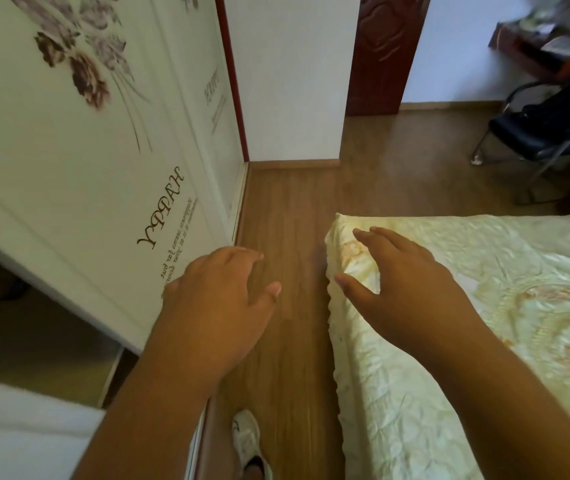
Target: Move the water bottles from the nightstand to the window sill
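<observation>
Both forearms reach forward from the bottom of the view, and neither hand carries anything. The left hand hangs palm down over the wooden floor, fingers loosely spread and a little bent, the thumb apart from them. The right hand is held the same way, fingers fanned and relaxed, above the near corner of the bed; whether it touches the pale quilted bedspread or floats just over it cannot be told. Held out in front and empty, the hands look like those of someone walking between places rather than reaching for anything.

Below them a white shoe stands on the narrow strip of floor between the bed and a white wardrobe door printed with dark flowers and the word "HAPPY", which runs along the left. That passage leads ahead to a white wall, a dark red door and, at the far right, a black metal-framed chair with dark cloth on it.

No water bottle, nightstand or window sill appears anywhere in the view, so where the bottles stand cannot be said from here. Judging by the empty hands, the person is probably either heading to collect a bottle or on the way back from setting one down; which of the two cannot be settled, nor how many bottles remain.
</observation>
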